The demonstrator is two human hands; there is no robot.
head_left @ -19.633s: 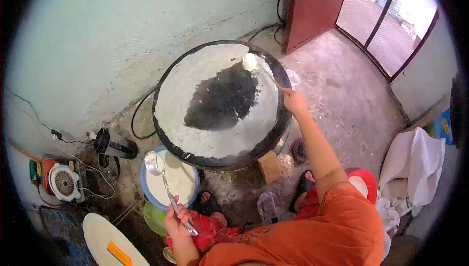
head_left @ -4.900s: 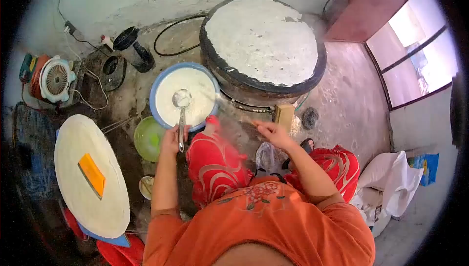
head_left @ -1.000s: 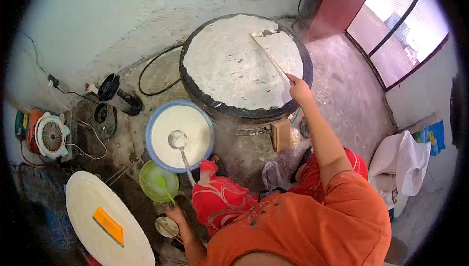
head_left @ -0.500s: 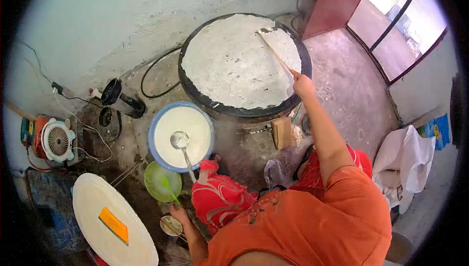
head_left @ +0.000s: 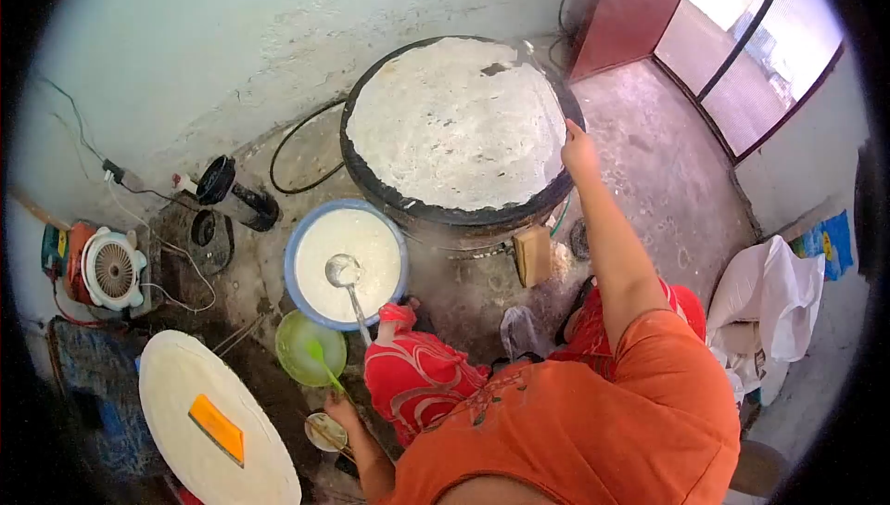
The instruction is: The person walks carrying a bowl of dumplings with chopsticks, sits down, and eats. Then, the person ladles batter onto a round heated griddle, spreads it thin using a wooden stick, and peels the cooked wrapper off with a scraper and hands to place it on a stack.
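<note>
My right hand (head_left: 581,154) is closed round a thin wooden spreader at the right rim of a large round griddle (head_left: 366,157). The stick is hard to make out now, though a pale tip (head_left: 528,46) shows by the far rim. A wide pale sheet of batter (head_left: 454,125) covers most of the hot plate, with dark gaps near the far edge. My left hand (head_left: 340,409), low at the left, grips the handle end of a green spoon (head_left: 323,361) whose head rests in a green bowl (head_left: 286,357). Beside it, a metal ladle (head_left: 345,271) lies in a blue basin (head_left: 400,273) of white batter.
A round white board (head_left: 185,366) carrying an orange scraper (head_left: 218,429) stands at lower left. A small dish (head_left: 324,431) sits by my left hand. A blower (head_left: 113,268), cables, a cardboard piece (head_left: 532,256) and a white sack (head_left: 769,301) surround me.
My right hand has shifted slightly right, and the spreader has swung from across the batter to the right rim. My left hand and the green spoon stay nearly still.
</note>
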